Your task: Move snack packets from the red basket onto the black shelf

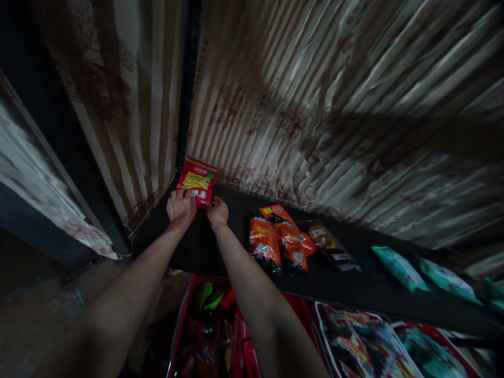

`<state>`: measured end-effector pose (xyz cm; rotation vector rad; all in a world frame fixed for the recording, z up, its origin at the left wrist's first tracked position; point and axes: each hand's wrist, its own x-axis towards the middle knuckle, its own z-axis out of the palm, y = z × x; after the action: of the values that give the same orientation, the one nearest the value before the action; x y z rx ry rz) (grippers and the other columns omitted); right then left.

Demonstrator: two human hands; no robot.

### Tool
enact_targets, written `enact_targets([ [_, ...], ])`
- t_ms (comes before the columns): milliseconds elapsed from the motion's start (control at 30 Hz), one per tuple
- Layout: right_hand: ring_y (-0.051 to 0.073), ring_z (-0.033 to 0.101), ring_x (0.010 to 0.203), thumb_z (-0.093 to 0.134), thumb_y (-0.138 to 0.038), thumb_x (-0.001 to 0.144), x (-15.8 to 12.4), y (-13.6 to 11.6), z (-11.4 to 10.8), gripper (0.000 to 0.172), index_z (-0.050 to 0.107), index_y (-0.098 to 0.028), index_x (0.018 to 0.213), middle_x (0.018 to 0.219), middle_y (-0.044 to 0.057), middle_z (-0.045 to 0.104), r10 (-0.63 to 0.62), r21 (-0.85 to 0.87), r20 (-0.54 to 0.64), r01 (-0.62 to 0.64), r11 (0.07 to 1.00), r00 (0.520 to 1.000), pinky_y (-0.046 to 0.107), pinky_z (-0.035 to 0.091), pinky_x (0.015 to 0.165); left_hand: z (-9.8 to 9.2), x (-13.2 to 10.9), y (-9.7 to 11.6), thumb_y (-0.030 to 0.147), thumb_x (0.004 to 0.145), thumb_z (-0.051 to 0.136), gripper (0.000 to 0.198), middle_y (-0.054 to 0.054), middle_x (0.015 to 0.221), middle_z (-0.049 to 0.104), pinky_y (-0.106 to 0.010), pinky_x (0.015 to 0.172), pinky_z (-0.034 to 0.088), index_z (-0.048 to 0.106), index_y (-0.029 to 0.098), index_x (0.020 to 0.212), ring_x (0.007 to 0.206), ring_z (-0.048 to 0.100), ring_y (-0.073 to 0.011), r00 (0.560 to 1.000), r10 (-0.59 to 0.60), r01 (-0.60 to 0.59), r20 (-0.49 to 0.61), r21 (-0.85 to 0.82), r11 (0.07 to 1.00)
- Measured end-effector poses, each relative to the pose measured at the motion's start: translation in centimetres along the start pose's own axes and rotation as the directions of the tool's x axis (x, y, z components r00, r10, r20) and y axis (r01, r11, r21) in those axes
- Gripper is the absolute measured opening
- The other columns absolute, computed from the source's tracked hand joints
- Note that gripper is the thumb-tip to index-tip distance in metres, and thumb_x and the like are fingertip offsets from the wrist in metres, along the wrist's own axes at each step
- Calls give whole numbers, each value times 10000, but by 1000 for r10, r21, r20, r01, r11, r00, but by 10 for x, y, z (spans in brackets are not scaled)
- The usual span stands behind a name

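A red snack bag (196, 181) with yellow pictures and white lettering leans upright in the far left corner of a black shelf (189, 247), against the striped cloth. My left hand (181, 208) grips its lower left part, fingers bent over the front. At the bag's lower right edge, my right hand (218, 212) is closed with the fingertips on the edge. The fingers' undersides are hidden. Right of my right hand lie orange-and-black snack bags (264, 239), and beside them a dark brown bag (328, 241).
Teal packets (399, 268) lie farther right on the shelf. Below its front edge stand a red bin (183, 315) with colourful packs and other bins (321, 320) full of packets. A dark post (84, 131) rises at left; striped cloth (275, 105) hangs behind.
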<state>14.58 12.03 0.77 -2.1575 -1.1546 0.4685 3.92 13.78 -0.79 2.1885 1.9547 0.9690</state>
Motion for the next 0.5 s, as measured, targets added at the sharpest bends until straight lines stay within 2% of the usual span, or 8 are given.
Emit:
enact_targets([
  [100,220,620,1013,589,-220,781,-22,4,-7,410,576,-180,1189,1132,127,612,-175,55,-40,177,983,984,349,474,911,0,0,0,279,843,451,349,-129,1188,593,-436,862,419,632,189,1128,1080,467,-315,1000,5,-5,-11,-8,1000],
  [200,159,646,813,558,-203,786,-55,16,-19,431,555,-196,1217,1246,127,519,-327,157,-82,337,928,941,352,492,889,-1,0,0,282,844,447,360,-140,1198,590,-454,883,414,628,172,1135,1104,456,-327,999,22,-23,-33,-28,999],
  [267,112,632,724,533,-189,790,-82,27,-34,401,577,-217,1187,1249,98,510,-396,203,-82,404,892,915,324,499,874,-4,-2,0,268,849,433,360,-144,1223,579,-464,900,408,629,165,1133,1129,449,-328,998,47,-49,-35,-43,998],
  [400,123,639,813,486,-199,825,-138,53,-71,328,621,-213,1124,1116,69,606,-478,227,-51,476,850,877,280,501,857,-16,-19,5,216,849,419,347,-134,1280,552,-452,953,381,640,146,1107,1171,442,-319,994,88,-91,-60,-50,995],
  [500,152,630,951,477,-216,845,-172,81,-93,282,655,-201,1063,1047,65,662,-475,219,-23,468,856,880,279,481,899,-28,-48,12,157,847,390,337,-106,1199,606,-386,976,385,660,146,1048,1138,483,-273,993,118,-119,-19,-114,986],
])
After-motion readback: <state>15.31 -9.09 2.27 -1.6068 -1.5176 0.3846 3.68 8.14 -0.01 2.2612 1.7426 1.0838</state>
